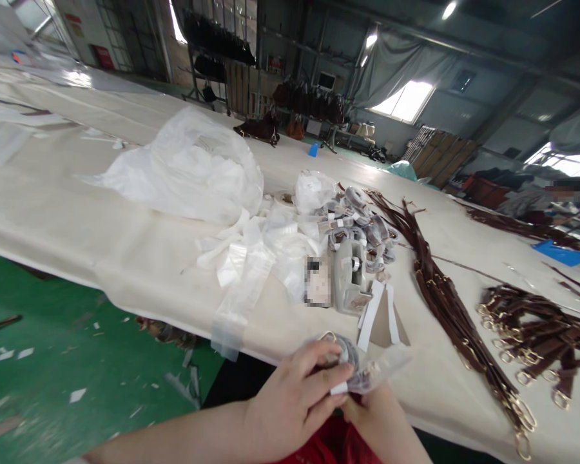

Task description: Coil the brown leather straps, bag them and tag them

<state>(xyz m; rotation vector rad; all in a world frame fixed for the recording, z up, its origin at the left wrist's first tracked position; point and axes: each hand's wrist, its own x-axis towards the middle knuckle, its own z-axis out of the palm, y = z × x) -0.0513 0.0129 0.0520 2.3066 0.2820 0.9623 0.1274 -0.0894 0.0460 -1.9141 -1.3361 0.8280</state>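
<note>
holding a small clear bagged strap bundle (355,368) at the near edge of the cream tabletop (140,258), the left hand (294,403) curls its fingers over the top of it, grip closed on the bundle. the right hand (384,415) sits beneath the bundle, mostly hidden, so its grip cannot be told. just beyond the hands stand a grey tape dispenser (350,277) and a pile of wrapped bundles (362,222). loose clear plastic bags (193,171) lie to the left, long brown leather straps (444,303) with metal clasps to the right.
</note>
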